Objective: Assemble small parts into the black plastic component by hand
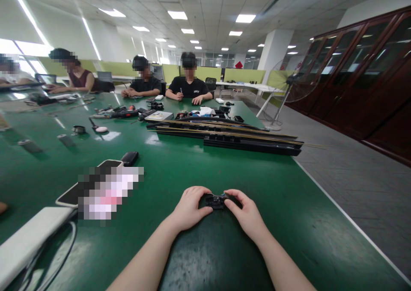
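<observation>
- Black part (215,201): small, held between both hands near the wearer's side of the green table (180,171). Can't tell if its underside touches the tabletop.
- Far left, near side: long white slab (35,235), grey cable (74,239) looped beside it.
- Next: phone (72,194), dark screen up, partly hidden by a blurred-out patch. Small black case (129,158) at its far end.
- Beyond those: two metallic cylinders (29,146) lying on the table.
- Left hand (191,205): thumb and fingers pinched on the part's left end.
- Right hand (247,209): same grip, right end, thumb on near side, fingers on far side.
- Past the hands: long black rails (250,145), thin brass-coloured rods (224,132) across the top.
- Behind the rails: seated person (189,85), black shirt, pen in hand.
- Far right: standing fan (290,81), then dark red cabinets (359,72).
</observation>
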Demonstrator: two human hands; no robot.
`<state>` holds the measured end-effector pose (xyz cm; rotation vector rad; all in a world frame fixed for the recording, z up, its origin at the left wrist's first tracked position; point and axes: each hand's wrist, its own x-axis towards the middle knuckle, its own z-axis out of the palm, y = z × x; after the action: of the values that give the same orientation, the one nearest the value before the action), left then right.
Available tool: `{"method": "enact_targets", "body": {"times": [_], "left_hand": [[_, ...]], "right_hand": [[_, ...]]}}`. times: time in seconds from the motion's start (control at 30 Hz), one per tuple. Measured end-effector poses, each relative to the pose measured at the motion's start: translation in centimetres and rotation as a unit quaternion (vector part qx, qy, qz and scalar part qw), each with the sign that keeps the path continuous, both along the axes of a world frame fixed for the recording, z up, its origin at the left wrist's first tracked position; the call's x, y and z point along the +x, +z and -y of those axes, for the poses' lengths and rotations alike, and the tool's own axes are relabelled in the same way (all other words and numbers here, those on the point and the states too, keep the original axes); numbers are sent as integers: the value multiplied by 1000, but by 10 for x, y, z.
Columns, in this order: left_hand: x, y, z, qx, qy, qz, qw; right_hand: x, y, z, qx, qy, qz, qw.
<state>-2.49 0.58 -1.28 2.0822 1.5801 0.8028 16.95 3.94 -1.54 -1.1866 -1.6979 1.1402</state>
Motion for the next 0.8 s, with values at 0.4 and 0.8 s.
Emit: {"method": "enact_targets", "body": {"times": [0.4, 0.8], "left_hand": [[1, -1, -1, 1, 13, -2, 1000], [1, -1, -1, 1, 13, -6, 1000]], "right_hand": [[5, 3, -5, -83, -70, -162, 981], [7, 4, -9, -151, -117, -286, 939]]}}
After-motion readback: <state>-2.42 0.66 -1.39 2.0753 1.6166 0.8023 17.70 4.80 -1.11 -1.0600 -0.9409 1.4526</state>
